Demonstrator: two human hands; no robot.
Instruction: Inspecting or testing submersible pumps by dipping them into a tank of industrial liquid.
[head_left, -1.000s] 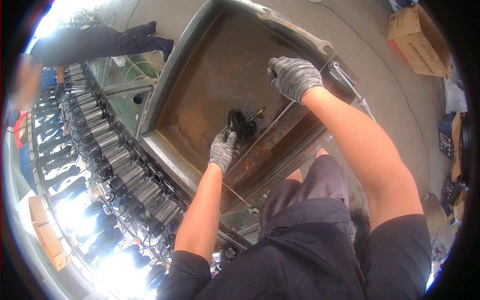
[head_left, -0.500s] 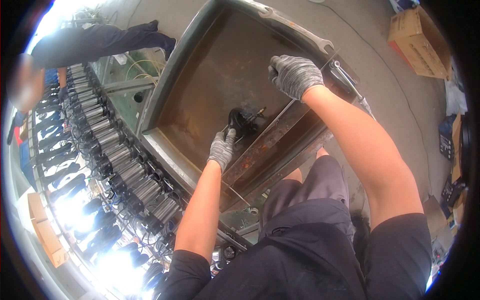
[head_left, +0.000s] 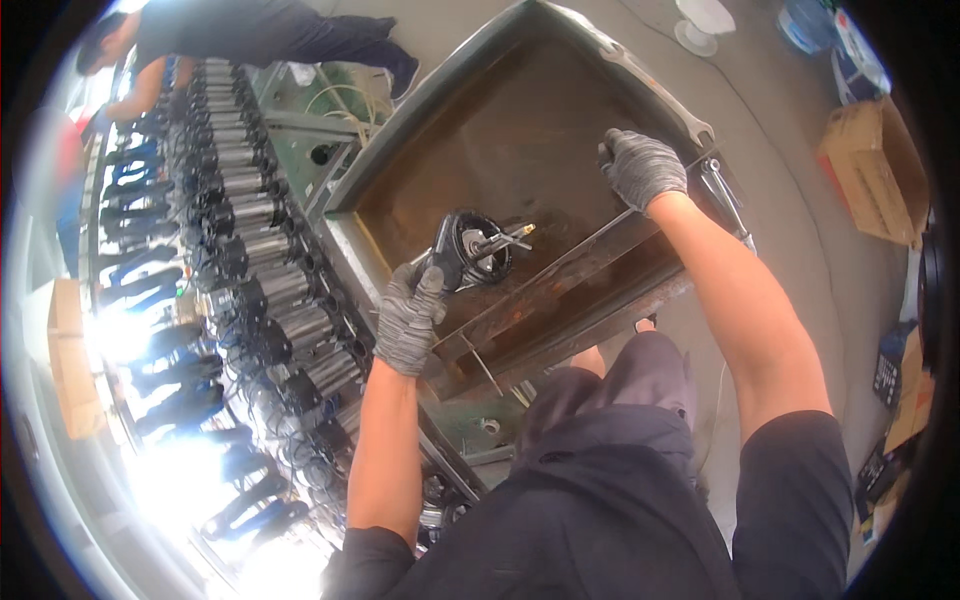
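Nearest, at the lower edge, are the person's dark shirt (head_left: 590, 520) and shorts (head_left: 625, 395). Ahead of them, the left grip (head_left: 407, 315), in a grey knit glove, clasps a black wheel (head_left: 472, 250) by its lower left side. The wheel is over the near left part of a brown metal desk (head_left: 480, 130) with raised rims; whether it rests on the surface is hard to tell. Its hub is bare metal, and a shaft (head_left: 505, 240) with a yellow tip points right. A rusty beam (head_left: 540, 290) crosses the desk on the near side of the wheel.

Farther along, over the desk's right side, the right grip (head_left: 642, 168), gloved alike, has its fingers curled; I cannot tell whether it grasps anything. Just right of it lies a ratchet (head_left: 725, 195), and a long open-ended wrench (head_left: 650, 85) lies along the far right rim.

To the left run rows of metal cylinders (head_left: 255, 245) with black fittings. Beyond are a co-worker (head_left: 270, 30) at the upper left and a carton (head_left: 870, 170) on the floor at right.
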